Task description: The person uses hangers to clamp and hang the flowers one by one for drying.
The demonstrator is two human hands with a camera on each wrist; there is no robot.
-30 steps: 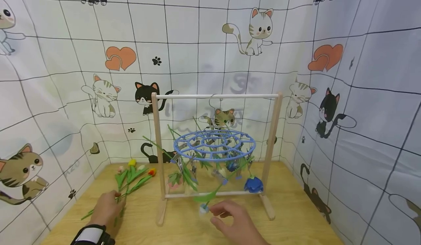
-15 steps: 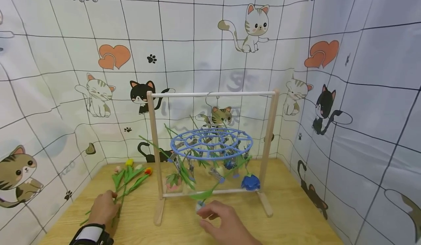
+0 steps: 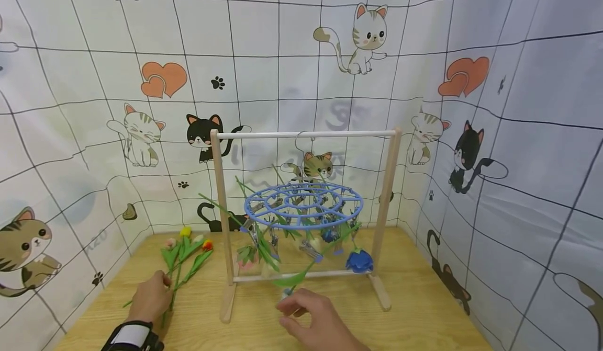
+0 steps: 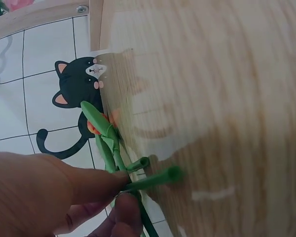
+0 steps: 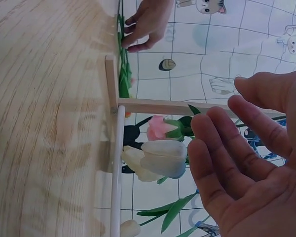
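Observation:
At the table's left, my left hand (image 3: 149, 297) is among the stems of several artificial tulips (image 3: 187, 254), with yellow, pink, white and orange-red blooms. In the left wrist view, its thumb and finger pinch a green tulip stem (image 4: 153, 180), whose cut end points out. My right hand (image 3: 315, 317) is in front of the rack, beside a hanging white tulip (image 5: 164, 159). Its fingers are loosely bent with nothing between them. The blue round clip hanger (image 3: 303, 204) bears flowers hanging head down, among them a blue flower (image 3: 359, 261) and a pink one (image 5: 160, 128).
A wooden rack (image 3: 220, 204) with a white top bar (image 3: 268, 135) and a low crossbar (image 5: 117, 173) carries the hanger. Beneath it is a wood-grain table (image 3: 264, 330). A cat-print curtain (image 3: 254, 79) surrounds the back and sides.
My right hand has shifted a little left, closer to the hanging white tulip's head. My left hand stays at the stems, with only a slight shift. The head view has moved slightly.

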